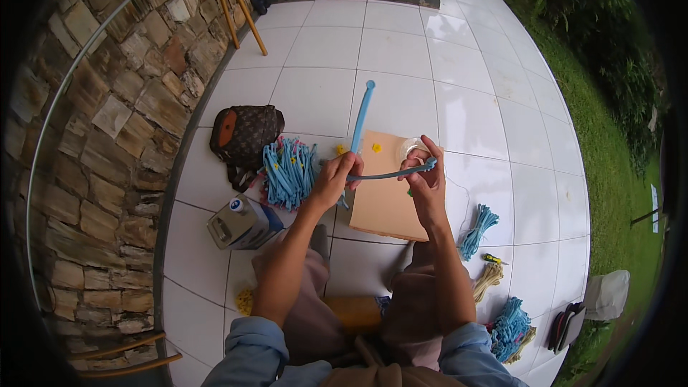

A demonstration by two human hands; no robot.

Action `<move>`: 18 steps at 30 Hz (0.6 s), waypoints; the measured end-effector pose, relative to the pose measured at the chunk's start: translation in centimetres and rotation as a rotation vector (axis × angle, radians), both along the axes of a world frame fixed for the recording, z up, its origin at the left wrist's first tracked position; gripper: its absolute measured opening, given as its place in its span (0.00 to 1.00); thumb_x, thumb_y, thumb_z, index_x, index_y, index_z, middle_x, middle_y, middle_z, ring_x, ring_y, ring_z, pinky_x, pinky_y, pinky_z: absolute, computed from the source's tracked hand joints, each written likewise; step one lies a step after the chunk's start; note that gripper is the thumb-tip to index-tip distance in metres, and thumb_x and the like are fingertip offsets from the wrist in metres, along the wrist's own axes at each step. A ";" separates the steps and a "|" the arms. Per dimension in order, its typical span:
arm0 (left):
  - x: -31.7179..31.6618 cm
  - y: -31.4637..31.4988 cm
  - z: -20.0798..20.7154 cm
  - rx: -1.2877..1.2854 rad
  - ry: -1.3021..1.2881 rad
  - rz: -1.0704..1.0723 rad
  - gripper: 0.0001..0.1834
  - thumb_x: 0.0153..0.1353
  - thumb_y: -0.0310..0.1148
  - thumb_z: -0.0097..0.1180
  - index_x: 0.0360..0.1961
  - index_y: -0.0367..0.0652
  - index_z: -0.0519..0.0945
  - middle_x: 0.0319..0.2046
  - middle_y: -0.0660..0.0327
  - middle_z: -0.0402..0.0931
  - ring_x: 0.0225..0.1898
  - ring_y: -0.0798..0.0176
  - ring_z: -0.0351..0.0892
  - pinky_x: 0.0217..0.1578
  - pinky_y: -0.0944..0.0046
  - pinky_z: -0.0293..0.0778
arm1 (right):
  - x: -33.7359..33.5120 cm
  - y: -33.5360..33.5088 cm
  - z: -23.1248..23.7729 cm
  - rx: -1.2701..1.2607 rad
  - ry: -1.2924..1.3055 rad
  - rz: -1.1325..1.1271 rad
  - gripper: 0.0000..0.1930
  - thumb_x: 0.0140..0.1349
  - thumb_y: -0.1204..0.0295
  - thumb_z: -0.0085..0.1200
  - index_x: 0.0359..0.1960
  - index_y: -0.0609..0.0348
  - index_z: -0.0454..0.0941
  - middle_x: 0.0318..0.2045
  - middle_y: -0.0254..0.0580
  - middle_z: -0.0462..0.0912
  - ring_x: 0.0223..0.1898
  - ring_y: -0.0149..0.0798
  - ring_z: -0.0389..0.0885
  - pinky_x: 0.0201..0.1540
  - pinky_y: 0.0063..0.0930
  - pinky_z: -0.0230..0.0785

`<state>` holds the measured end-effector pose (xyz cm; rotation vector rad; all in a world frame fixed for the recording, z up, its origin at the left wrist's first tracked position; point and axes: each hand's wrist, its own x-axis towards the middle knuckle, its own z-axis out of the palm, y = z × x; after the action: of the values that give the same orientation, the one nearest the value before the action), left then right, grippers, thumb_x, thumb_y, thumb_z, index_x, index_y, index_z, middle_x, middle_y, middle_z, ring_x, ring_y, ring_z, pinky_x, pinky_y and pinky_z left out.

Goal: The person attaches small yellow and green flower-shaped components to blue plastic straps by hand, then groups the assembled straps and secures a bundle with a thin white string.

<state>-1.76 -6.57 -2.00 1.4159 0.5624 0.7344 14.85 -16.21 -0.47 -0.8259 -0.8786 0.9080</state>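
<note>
A long, narrow blue strap (362,118) runs through my closed left hand (335,178). Its free end, tipped with a small round loop, sticks up beyond the fingers. From the left hand the strap stretches sideways to my right hand (428,185), where fingers and thumb pinch its other end. Below both hands lies a flat tan board (387,208). On the board's far part are a coil of clear line (413,147), partly behind the right hand, and a small yellow flower-like piece (377,147). A pile of similar blue straps (287,172) lies left of my left hand.
A brown patterned backpack (247,136) and a metal can (245,223) stand left, near the stone wall (107,158). Right are a blue bundle (479,231), a yellow-black screwdriver (494,259), a beige bundle (489,281) and another blue heap (510,326). Grass borders the tiles.
</note>
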 end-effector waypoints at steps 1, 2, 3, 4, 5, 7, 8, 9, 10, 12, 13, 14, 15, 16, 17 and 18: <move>-0.1 0.1 0.0 0.068 0.066 -0.048 0.25 0.64 0.51 0.33 0.24 0.40 0.68 0.18 0.65 0.63 0.16 0.72 0.63 0.18 0.74 0.60 | -0.7 0.1 0.7 -0.003 -0.038 0.038 0.35 0.50 0.74 0.57 0.59 0.56 0.53 0.40 0.36 0.66 0.37 0.28 0.69 0.41 0.23 0.63; -0.2 0.2 -0.1 0.068 0.065 -0.052 0.25 0.64 0.51 0.33 0.24 0.40 0.68 0.18 0.65 0.63 0.16 0.72 0.63 0.18 0.74 0.60 | -1.1 0.3 0.7 -0.037 -0.052 0.062 0.32 0.52 0.73 0.55 0.59 0.57 0.54 0.41 0.36 0.66 0.38 0.28 0.68 0.42 0.23 0.63; -0.2 0.2 -0.1 0.119 0.085 -0.092 0.25 0.64 0.50 0.33 0.23 0.39 0.69 0.17 0.65 0.63 0.16 0.73 0.62 0.17 0.74 0.59 | -1.3 0.4 0.7 -0.071 -0.067 0.085 0.30 0.53 0.73 0.52 0.58 0.58 0.54 0.43 0.37 0.66 0.39 0.29 0.68 0.43 0.23 0.63; -0.3 0.2 -0.1 0.173 0.108 -0.130 0.25 0.64 0.49 0.34 0.22 0.39 0.69 0.16 0.66 0.63 0.15 0.73 0.61 0.17 0.73 0.57 | -1.6 0.5 0.9 -0.068 -0.066 0.084 0.30 0.53 0.73 0.52 0.58 0.58 0.54 0.43 0.37 0.66 0.39 0.29 0.68 0.43 0.23 0.63; -0.4 0.3 -0.1 0.176 0.109 -0.131 0.25 0.64 0.49 0.34 0.22 0.39 0.69 0.16 0.66 0.63 0.15 0.73 0.61 0.17 0.73 0.57 | -1.8 0.7 1.0 -0.078 -0.126 0.076 0.27 0.56 0.74 0.48 0.58 0.58 0.55 0.44 0.37 0.66 0.40 0.29 0.68 0.43 0.24 0.63; -0.5 0.4 -0.1 0.232 0.170 -0.152 0.25 0.64 0.48 0.35 0.21 0.38 0.70 0.14 0.66 0.62 0.15 0.73 0.60 0.16 0.73 0.56 | -1.8 0.9 1.0 -0.089 -0.184 0.069 0.24 0.58 0.74 0.44 0.58 0.59 0.56 0.45 0.37 0.66 0.40 0.30 0.68 0.44 0.25 0.63; -0.5 0.4 -0.1 0.232 0.173 -0.151 0.25 0.64 0.48 0.35 0.21 0.38 0.70 0.14 0.66 0.62 0.15 0.73 0.60 0.16 0.73 0.56 | -1.8 1.0 0.9 -0.075 -0.194 0.076 0.23 0.59 0.74 0.41 0.58 0.59 0.56 0.44 0.38 0.67 0.41 0.30 0.69 0.45 0.26 0.63; -0.6 0.4 0.0 0.248 0.191 -0.144 0.24 0.64 0.46 0.35 0.21 0.38 0.70 0.13 0.66 0.62 0.15 0.73 0.60 0.17 0.72 0.57 | -1.9 1.1 0.8 -0.062 -0.204 0.083 0.22 0.60 0.75 0.38 0.58 0.60 0.57 0.43 0.38 0.68 0.41 0.30 0.69 0.45 0.27 0.63; -0.6 0.4 0.0 0.262 0.206 -0.140 0.24 0.64 0.45 0.35 0.21 0.37 0.70 0.13 0.66 0.62 0.14 0.73 0.59 0.17 0.72 0.57 | -1.9 1.2 0.9 -0.063 -0.203 0.082 0.22 0.60 0.75 0.38 0.58 0.60 0.57 0.43 0.38 0.68 0.41 0.30 0.69 0.45 0.27 0.63; -0.5 0.5 0.4 0.239 0.226 -0.150 0.21 0.64 0.43 0.36 0.22 0.38 0.70 0.14 0.67 0.63 0.16 0.74 0.60 0.18 0.73 0.58 | -2.0 1.2 1.1 -0.053 -0.186 0.054 0.16 0.60 0.75 0.36 0.51 0.60 0.62 0.41 0.41 0.70 0.40 0.34 0.69 0.46 0.31 0.63; -0.5 0.5 0.4 0.215 0.246 -0.158 0.19 0.64 0.41 0.38 0.24 0.38 0.70 0.15 0.67 0.63 0.17 0.74 0.61 0.20 0.73 0.59 | -2.2 1.3 0.9 -0.056 -0.185 0.056 0.16 0.60 0.75 0.36 0.51 0.60 0.62 0.41 0.41 0.70 0.40 0.34 0.69 0.46 0.31 0.63; -0.3 0.5 0.3 0.212 0.247 -0.157 0.19 0.64 0.41 0.38 0.24 0.38 0.70 0.15 0.67 0.63 0.17 0.74 0.61 0.20 0.73 0.59 | -2.5 1.5 0.4 -0.016 -0.009 0.017 0.11 0.61 0.73 0.35 0.44 0.59 0.62 0.37 0.41 0.70 0.38 0.35 0.70 0.46 0.35 0.63; 0.1 0.5 0.0 0.139 0.138 -0.194 0.16 0.63 0.38 0.40 0.27 0.37 0.71 0.19 0.66 0.67 0.20 0.75 0.62 0.22 0.75 0.60 | -2.6 1.6 0.2 0.023 0.166 -0.022 0.07 0.61 0.71 0.34 0.38 0.57 0.62 0.32 0.40 0.71 0.35 0.36 0.71 0.46 0.38 0.63; 0.4 0.4 0.4 0.068 0.028 -0.230 0.13 0.63 0.35 0.41 0.31 0.36 0.72 0.22 0.65 0.70 0.22 0.75 0.63 0.25 0.76 0.61 | -2.3 1.5 0.2 0.022 0.166 -0.020 0.07 0.61 0.71 0.34 0.38 0.57 0.62 0.32 0.40 0.71 0.35 0.36 0.71 0.46 0.38 0.63; 0.3 0.7 0.8 0.068 0.028 -0.228 0.13 0.63 0.35 0.41 0.31 0.36 0.72 0.22 0.65 0.70 0.22 0.75 0.63 0.25 0.76 0.61 | -1.6 1.3 0.3 0.046 0.289 -0.007 0.05 0.62 0.69 0.33 0.34 0.55 0.60 0.28 0.38 0.69 0.31 0.35 0.69 0.45 0.39 0.63; 0.2 1.1 1.4 -0.061 0.048 -0.288 0.11 0.62 0.34 0.42 0.36 0.36 0.72 0.27 0.63 0.72 0.25 0.75 0.64 0.27 0.76 0.62 | -1.0 1.1 0.4 0.069 0.412 0.006 0.06 0.62 0.67 0.33 0.30 0.53 0.58 0.23 0.36 0.66 0.27 0.35 0.67 0.43 0.39 0.64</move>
<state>-1.55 -5.52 -0.56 1.4232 0.4037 0.4509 13.81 -15.07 -0.09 -0.5490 -0.5485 1.0025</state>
